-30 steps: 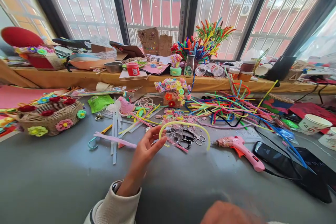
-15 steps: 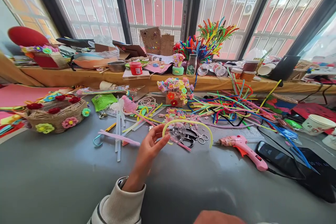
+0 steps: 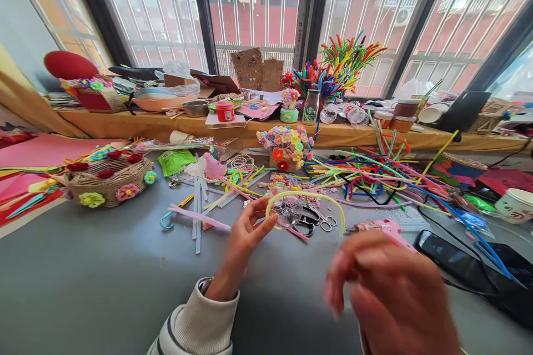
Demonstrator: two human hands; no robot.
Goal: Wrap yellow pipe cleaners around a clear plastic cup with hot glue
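Two hands are out over the grey table (image 3: 104, 277), and only one is plainly occupied. The left hand (image 3: 250, 227) has a clear plastic piece (image 3: 288, 209) over the middle of the table, thumb and fingers pinching its left side. A yellow stem (image 3: 310, 193) arches from that grip, its other end hanging loose to the right. The right hand (image 3: 387, 283) is raised closer to the person, fingers half curled and blurred; whether it holds anything I cannot tell.

By my reckoning this work is partway along: the stem is curved, but its loose end looks unfastened, so that part seems undone. The pink glue gun (image 3: 381, 226) lies partly behind the right hand, toward the table's right edge. Along the far edge, a heap of coloured stems (image 3: 362, 177) looks unused; near the far left corner, a flowered basket (image 3: 108, 191) looks complete.
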